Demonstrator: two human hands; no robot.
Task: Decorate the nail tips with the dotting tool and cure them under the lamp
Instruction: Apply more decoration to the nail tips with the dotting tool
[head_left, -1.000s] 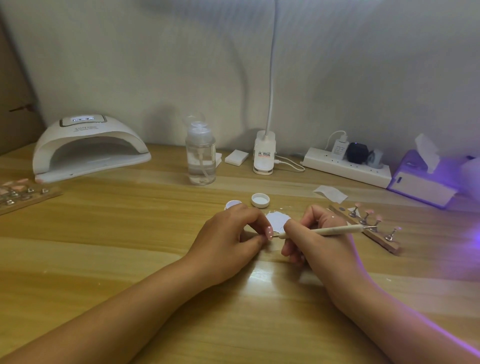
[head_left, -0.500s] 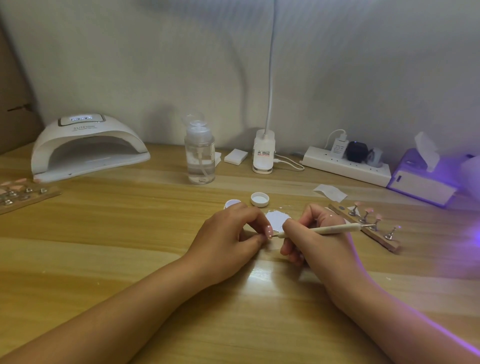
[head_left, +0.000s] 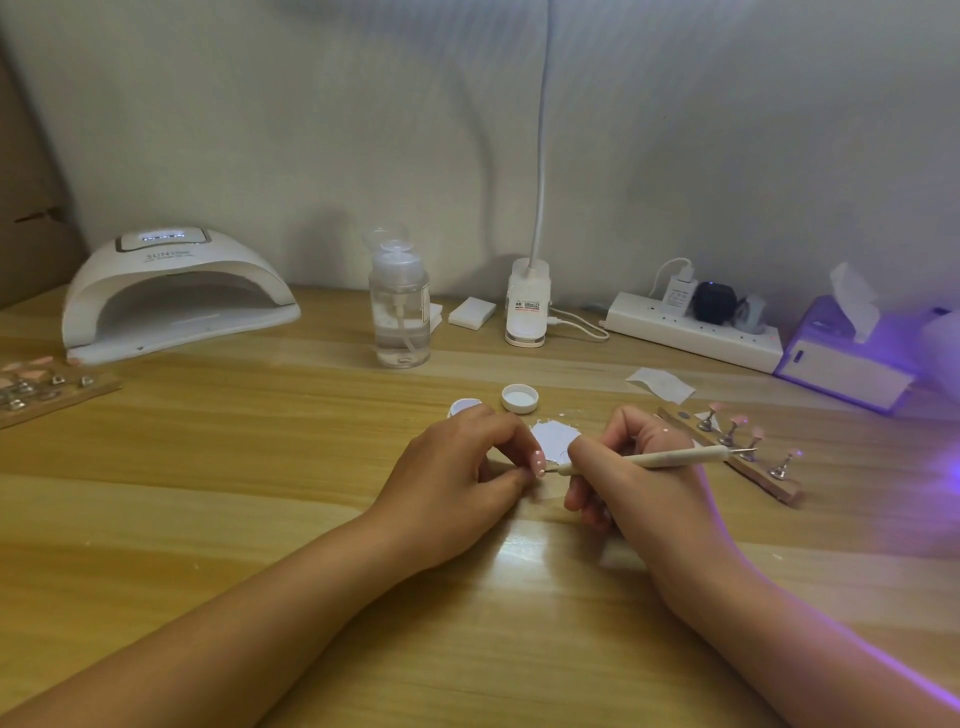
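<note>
At the table's middle my left hand (head_left: 457, 478) pinches a small pink nail tip (head_left: 538, 463) with white dots between thumb and forefinger. My right hand (head_left: 628, 483) grips a cream dotting tool (head_left: 670, 459) like a pen, its metal point touching the nail tip. Behind the fingers lies a white paper palette (head_left: 553, 438) with white paint. A wooden holder (head_left: 748, 457) with several pink nail tips on metal stands sits right of my right hand. The white curing lamp (head_left: 171, 296) stands at the back left, its display lit.
A small open jar (head_left: 464, 407) and its white cap (head_left: 520, 398) lie behind my hands. A clear pump bottle (head_left: 399, 317), desk-lamp base (head_left: 527, 312), power strip (head_left: 691, 332) and tissue box (head_left: 841, 358) line the wall. A second nail-tip holder (head_left: 47, 387) lies far left.
Almost nothing has moved. Both hands stay together at the table's middle, with the tool's point held at the nail tip.
</note>
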